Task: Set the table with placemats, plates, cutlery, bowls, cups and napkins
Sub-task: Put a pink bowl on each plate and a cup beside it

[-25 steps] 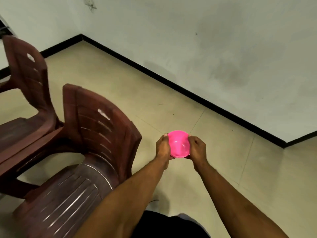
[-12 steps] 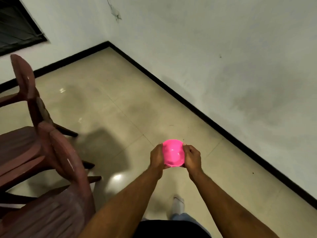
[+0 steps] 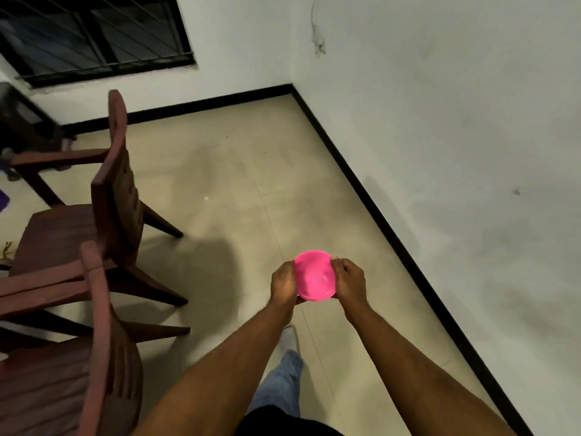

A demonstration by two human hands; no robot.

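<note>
A small bright pink plastic bowl (image 3: 315, 276) is carried in front of me at waist height, its hollow facing up toward the camera. My left hand (image 3: 283, 283) grips its left rim with curled fingers. My right hand (image 3: 350, 280) grips the right rim the same way. The bowl looks empty. No table, placemats, plates or cutlery are in view.
Two dark red-brown chairs stand on the left, one farther back (image 3: 103, 196), one near my side (image 3: 94, 357). A white wall with black skirting (image 3: 393, 228) runs along the right. A barred window (image 3: 94, 36) is at the top left. Beige tiled floor (image 3: 239, 184) lies ahead.
The view has swung left and forward as I walk: the chairs shifted left, the room corner and window came into sight. Both hands keep the same hold on the bowl.
</note>
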